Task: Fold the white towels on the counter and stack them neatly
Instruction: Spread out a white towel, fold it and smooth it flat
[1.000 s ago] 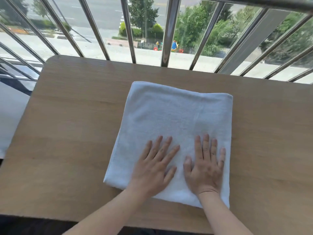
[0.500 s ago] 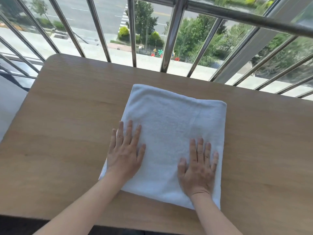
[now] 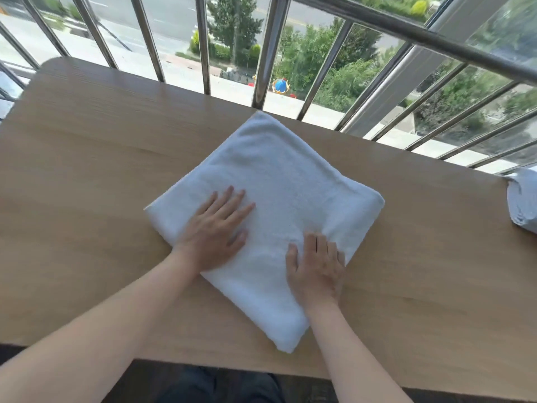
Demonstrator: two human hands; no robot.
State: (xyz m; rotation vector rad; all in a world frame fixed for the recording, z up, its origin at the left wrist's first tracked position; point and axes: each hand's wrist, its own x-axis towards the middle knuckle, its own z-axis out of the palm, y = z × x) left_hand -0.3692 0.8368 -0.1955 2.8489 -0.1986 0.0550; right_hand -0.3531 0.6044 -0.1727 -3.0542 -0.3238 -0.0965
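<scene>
A folded white towel (image 3: 279, 181) lies on the wooden counter (image 3: 87, 170), turned so that one corner points at the railing and another at me. My left hand (image 3: 215, 234) rests flat on the towel's left part, fingers spread, holding nothing. On the towel's near right side sits my right hand (image 3: 316, 266), its fingers curled down into the cloth, which bunches at the fingertips. A second white towel (image 3: 523, 205) shows partly at the counter's right edge, apart from both hands.
A steel railing (image 3: 264, 53) with slanted bars runs along the counter's far edge, with a street and trees far below. The counter's near edge is just in front of my legs. Bare wood surrounds the towel on the left and right.
The towel has turned clockwise from square to diamond-wise under my hands. My left hand stays flat on its left part. My right hand's fingers have curled into the cloth.
</scene>
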